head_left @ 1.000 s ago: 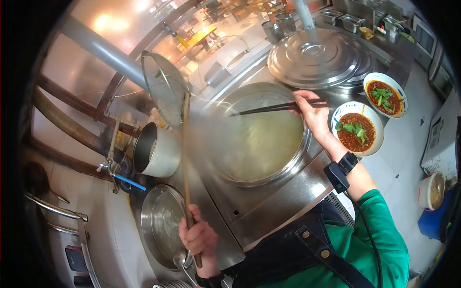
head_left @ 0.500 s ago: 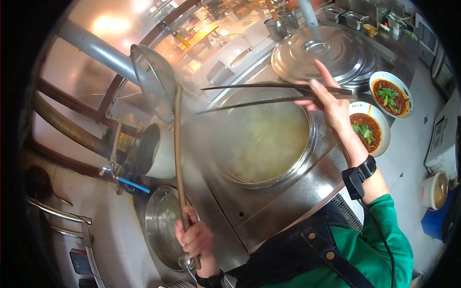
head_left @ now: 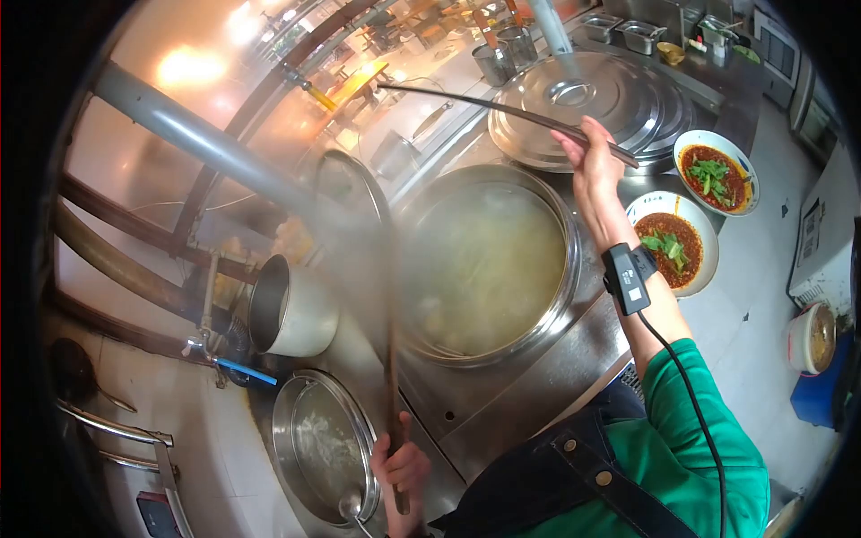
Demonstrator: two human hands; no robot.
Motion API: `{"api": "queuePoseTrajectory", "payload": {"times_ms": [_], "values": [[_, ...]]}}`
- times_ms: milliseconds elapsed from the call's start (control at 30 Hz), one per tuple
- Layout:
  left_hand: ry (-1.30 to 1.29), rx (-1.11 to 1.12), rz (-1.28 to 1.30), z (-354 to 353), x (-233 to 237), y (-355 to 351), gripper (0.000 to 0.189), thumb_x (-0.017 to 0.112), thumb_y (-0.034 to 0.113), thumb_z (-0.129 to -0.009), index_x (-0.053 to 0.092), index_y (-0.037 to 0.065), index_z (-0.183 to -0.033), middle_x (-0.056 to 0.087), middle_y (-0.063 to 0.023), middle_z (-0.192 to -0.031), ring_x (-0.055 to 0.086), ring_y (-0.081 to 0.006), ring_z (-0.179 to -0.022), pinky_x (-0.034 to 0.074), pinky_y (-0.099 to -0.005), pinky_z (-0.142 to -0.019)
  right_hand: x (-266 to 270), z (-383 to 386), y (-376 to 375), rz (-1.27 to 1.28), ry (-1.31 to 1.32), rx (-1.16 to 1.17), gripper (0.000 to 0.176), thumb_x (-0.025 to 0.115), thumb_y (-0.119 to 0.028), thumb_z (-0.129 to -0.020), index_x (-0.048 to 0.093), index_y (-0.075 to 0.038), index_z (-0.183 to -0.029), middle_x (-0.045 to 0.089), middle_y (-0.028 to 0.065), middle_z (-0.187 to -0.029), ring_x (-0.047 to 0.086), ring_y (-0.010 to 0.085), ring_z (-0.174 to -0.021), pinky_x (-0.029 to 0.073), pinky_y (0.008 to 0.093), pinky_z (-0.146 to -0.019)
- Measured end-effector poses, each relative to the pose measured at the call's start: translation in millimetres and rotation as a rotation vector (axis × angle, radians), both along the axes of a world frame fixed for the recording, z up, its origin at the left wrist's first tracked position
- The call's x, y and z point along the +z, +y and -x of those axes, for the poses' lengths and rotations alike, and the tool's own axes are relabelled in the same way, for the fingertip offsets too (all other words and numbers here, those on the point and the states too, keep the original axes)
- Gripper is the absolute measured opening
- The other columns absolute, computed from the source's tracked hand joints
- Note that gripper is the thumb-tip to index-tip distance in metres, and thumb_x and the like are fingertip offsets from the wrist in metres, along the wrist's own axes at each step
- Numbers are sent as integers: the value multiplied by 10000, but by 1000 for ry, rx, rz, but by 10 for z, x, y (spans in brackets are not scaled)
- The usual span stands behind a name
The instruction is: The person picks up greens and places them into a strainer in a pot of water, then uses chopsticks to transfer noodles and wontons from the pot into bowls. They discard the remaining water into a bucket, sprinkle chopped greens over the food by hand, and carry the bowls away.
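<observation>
From the head camera, my left hand [head_left: 401, 468] sits low at the counter's edge, fingers wrapped tight around the end of the strainer [head_left: 391, 345]. Its long wooden handle runs up and away from me, and the mesh basket at the far end, blurred, hangs just beside the left rim of the big pot [head_left: 484, 260]. That pot is open and full of pale, steaming broth.

My right hand [head_left: 596, 166] is up over the pot's far right rim, pinching the chopsticks [head_left: 502, 108] near their thick ends. Their tips point up and to the left, well above the broth and close together.

Behind that hand a lid [head_left: 587, 99] lies flat. Two bowls [head_left: 674, 240] of red sauce topped with greens stand to its right, close beside each other. A small pot [head_left: 291, 305] stands left of the strainer handle, and a basin [head_left: 318, 439] of water lies just beside my left hand.
</observation>
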State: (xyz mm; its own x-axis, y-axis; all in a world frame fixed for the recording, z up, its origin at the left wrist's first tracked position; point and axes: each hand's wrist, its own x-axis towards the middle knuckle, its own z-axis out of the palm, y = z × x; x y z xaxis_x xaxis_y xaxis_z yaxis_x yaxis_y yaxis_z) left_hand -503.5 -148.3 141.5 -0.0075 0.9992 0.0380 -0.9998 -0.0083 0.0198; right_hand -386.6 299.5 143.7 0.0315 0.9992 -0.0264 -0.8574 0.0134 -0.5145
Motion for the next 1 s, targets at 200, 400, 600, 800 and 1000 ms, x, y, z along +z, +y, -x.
{"api": "queuePoseTrajectory", "payload": {"times_ms": [200, 400, 600, 800, 1000], "values": [[-11, 76, 121, 18, -202, -107, 450, 338, 262, -900, 271, 103, -1316, 358, 41, -522, 371, -29, -363, 333, -174, -315, -64, -182, 75, -1, -20, 51, 261, 515, -92, -819, 478, 45, -1038, 567, 163, -950, 628, 302, -745, 510, 193, -509], [-107, 124, 42, -19, -192, -46, 434, 329, 261, -901, 301, 96, -1302, 372, 41, -523, 391, -37, -365, 352, -180, -318, -125, -274, -529, -372, -681, 457, 445, 534, -148, -836, 403, -66, -1253, 622, 110, -883, 620, 132, -611, 460, 179, -484], [-92, 74, -7, 44, -195, 14, 422, 334, 244, -900, 314, 84, -1290, 383, 44, -499, 411, -46, -354, 380, -180, -319, -316, 338, -816, -390, -491, 472, 340, 549, -135, -828, 493, -37, -1149, 615, 83, -811, 601, 115, -639, 468, 195, -544], [-173, 103, -48, 18, -162, 17, 418, 345, 226, -894, 320, 67, -1280, 380, 43, -488, 416, -47, -354, 379, -174, -317, -855, 471, -876, -817, -942, 169, 168, 571, -135, -758, 601, -92, -918, 624, 102, -788, 624, 233, -671, 478, 281, -610], [-190, 188, -72, 46, -31, 99, 431, 349, 226, -893, 300, 63, -1289, 359, 49, -473, 403, -46, -334, 376, -177, -310, -1175, 144, -734, -955, -1136, 242, 253, 574, -150, -783, 576, -75, -1024, 631, 124, -838, 629, 202, -708, 481, 285, -622]]}}
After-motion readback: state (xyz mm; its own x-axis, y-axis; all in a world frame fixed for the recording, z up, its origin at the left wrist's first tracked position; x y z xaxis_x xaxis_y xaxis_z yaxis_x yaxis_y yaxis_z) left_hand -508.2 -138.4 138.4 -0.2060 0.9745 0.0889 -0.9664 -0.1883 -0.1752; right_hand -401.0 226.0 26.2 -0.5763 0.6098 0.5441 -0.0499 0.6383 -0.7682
